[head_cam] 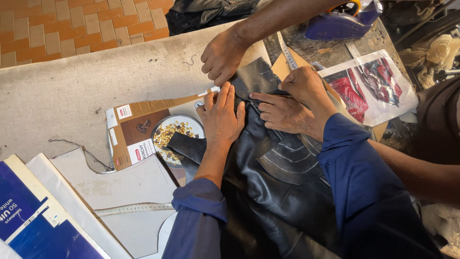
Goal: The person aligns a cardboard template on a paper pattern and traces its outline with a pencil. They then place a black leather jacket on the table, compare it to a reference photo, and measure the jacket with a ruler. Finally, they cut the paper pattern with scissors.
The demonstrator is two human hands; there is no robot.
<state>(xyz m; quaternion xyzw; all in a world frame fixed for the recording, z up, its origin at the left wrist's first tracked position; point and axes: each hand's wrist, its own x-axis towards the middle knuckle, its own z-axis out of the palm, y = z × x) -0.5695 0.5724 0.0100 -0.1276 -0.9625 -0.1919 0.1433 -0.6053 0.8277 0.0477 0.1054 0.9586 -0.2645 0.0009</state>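
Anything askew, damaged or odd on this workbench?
Loose thread scraps lie on the grey table cover, and a flattened cereal box sits crooked under the black leather jacket. Left hand and right hand press flat on the jacket; no damage shows.

There is one view only, from a camera on the person's head, looking steeply down and close over the table (72, 91). Both forearms enter from the bottom edge. Beyond the hands, at the top left, a strip of tiled floor (72, 24) shows.
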